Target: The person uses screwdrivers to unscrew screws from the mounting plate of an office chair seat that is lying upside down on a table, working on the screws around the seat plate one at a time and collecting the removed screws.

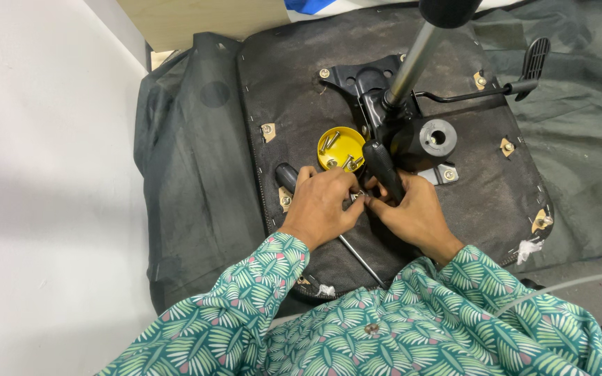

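Left fingers: the fingers [348,189] of the left hand [322,209] are curled shut and pinch a small silvery bolt [358,198] right where the two hands meet.
Right fingers: the fingers [379,202] of the right hand [412,214] are closed around the black handle of a screwdriver [383,170], which stands up out of the fist; their tips touch the left fingertips at the bolt.
Bolt: it sits on the underside of the chair seat [294,90], just below the yellow cup; too small to tell whether it is seated in a hole.
Second tool: a black handle [286,175] shows just beyond the left hand, and a thin metal shaft [361,260] runs out from under that hand toward the person.
Yellow cup: a round yellow cup [338,143] holding several loose screws rests on the seat, just beyond the fingers.
Mechanism: a black metal plate [364,75] is fixed to the seat, with a grey gas cylinder [412,59] rising from it and a black lever [503,89] reaching right.
Seat: it lies upside down, dark fabric stapled round the edge, with metal brackets at its corners.
Sleeves: green leaf-patterned sleeves [259,313] cover both forearms.
Surroundings: a white wall [43,188] is on the left.
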